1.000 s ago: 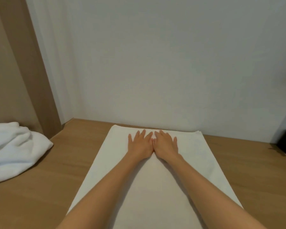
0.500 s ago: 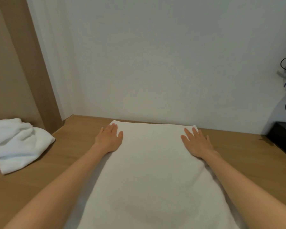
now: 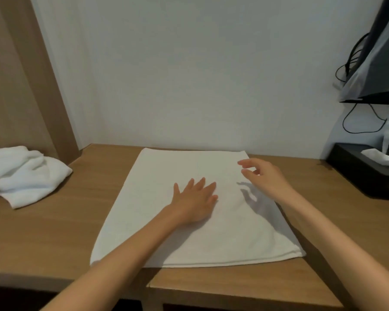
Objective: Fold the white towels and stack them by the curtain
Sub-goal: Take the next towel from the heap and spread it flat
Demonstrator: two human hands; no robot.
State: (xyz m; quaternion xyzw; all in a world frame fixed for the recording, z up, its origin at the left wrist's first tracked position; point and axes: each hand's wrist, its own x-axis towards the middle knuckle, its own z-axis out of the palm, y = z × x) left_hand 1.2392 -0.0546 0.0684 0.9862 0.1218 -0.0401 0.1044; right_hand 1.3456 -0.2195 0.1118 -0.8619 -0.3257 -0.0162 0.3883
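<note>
White cloth lies under both grips. The left grip point(image 3: 194, 198) presses flat on the middle of the folded towel point(image 3: 162, 176), fingers straight and slightly spread. The right grip point(image 3: 265, 178) hangs just above that towel's far right corner, fingers loosely curled and apart, holding nothing; its shadow falls on the cloth below.

There are two white towels. The folded towel lies flat at the centre of the desk point(image 3: 54, 221), its layered near edge close to the desk's front edge and its far edge just short of the wall. Left of it, across a strip of bare wood, sits one crumpled towel point(image 3: 25, 176), touching the one beige curtain point(image 3: 14, 86). Right of the folded towel is more bare wood, then one black tissue box point(image 3: 357, 173) under looping black cables point(image 3: 364, 124).
</note>
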